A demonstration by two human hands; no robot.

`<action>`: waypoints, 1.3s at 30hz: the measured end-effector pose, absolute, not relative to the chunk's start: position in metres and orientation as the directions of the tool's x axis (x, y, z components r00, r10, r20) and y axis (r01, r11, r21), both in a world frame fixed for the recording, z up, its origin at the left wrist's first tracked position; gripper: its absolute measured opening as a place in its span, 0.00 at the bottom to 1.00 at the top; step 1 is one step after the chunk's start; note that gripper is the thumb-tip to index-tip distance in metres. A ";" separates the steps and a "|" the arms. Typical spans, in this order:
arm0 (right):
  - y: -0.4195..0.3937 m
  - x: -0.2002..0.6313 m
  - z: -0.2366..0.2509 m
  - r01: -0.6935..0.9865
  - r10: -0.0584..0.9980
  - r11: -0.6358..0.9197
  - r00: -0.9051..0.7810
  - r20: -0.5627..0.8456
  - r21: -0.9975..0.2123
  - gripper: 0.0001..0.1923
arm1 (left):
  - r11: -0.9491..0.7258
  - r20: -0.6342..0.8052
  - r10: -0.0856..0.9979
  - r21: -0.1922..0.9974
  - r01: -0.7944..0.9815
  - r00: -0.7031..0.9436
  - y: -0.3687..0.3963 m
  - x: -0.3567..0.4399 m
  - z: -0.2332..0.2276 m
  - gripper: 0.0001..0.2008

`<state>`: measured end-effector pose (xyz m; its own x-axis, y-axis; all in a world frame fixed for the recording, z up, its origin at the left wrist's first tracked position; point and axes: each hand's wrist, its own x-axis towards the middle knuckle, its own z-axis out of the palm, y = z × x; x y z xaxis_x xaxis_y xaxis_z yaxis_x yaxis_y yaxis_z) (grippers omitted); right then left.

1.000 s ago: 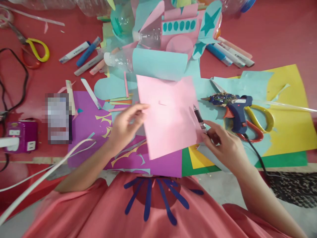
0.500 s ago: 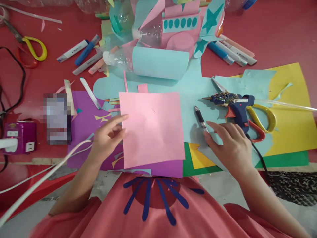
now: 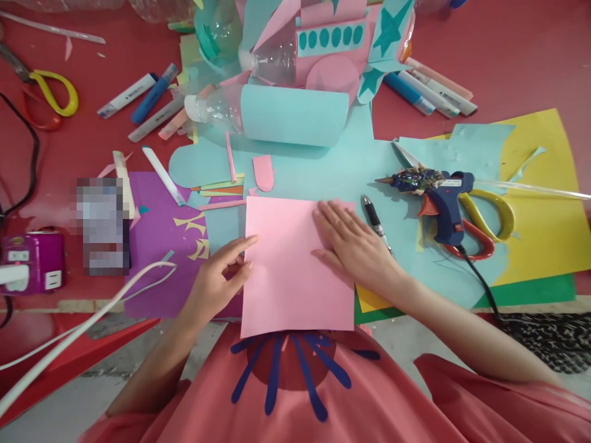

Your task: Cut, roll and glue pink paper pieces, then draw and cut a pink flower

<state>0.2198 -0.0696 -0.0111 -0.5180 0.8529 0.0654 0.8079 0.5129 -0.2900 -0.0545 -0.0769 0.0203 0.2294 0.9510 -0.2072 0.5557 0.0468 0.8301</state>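
Observation:
A square sheet of pink paper (image 3: 286,271) lies at the table's front edge, its lower part reaching over toward my shirt. My left hand (image 3: 224,274) holds its left edge, with the index finger and thumb on top of the paper. Flat across the upper right part rests my right hand (image 3: 353,243), fingers stretched out. Just right of the sheet is a black-and-clear pen (image 3: 375,218). A small rounded pink cutout (image 3: 263,173) sits above the sheet on light blue paper (image 3: 314,169).
A blue glue gun (image 3: 446,197) lies over yellow-and-red scissors (image 3: 501,218) at right, its cord running down. A bottle wrapped in light blue paper (image 3: 295,115) lies behind. Markers (image 3: 154,92), a phone-like blurred object (image 3: 102,224) and a white cable (image 3: 92,329) are at left.
My right hand has moved left from beside the pen onto the pink paper. The sheet has shifted right and toward me, uncovering the pink cutout. Its small dark mark no longer shows.

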 end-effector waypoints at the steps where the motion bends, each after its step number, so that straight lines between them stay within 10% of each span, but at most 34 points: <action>1: -0.067 0.225 -0.011 0.843 0.882 0.466 -0.465 0.073 -0.269 0.32 | 0.041 -0.203 0.953 0.821 0.570 0.224 -0.077 -0.057 0.020 0.18; 6: -0.058 0.243 -0.007 0.898 0.924 0.380 -0.357 0.137 -0.222 0.26 | -0.120 -0.083 0.966 0.699 0.706 0.246 -0.080 -0.062 0.016 0.17; 10: -0.047 0.242 0.000 0.866 0.898 0.434 -0.393 0.199 -0.247 0.20 | -0.310 0.245 0.942 0.374 0.874 0.230 -0.084 -0.054 0.007 0.15; 14: -0.031 0.229 0.005 0.848 0.871 0.482 -0.437 0.225 -0.220 0.17 | -0.598 0.279 0.791 0.168 0.783 0.544 -0.088 -0.037 0.005 0.17; 20: -0.013 0.207 0.005 0.877 0.899 0.439 -0.430 0.086 -0.198 0.12 | -0.783 -0.015 0.603 0.175 0.596 0.797 -0.090 -0.008 0.002 0.29; 39: -0.053 0.228 0.007 0.680 0.695 0.700 -0.580 0.424 -0.218 0.13 | -0.768 0.051 0.640 0.034 0.639 0.767 -0.080 0.007 -0.004 0.31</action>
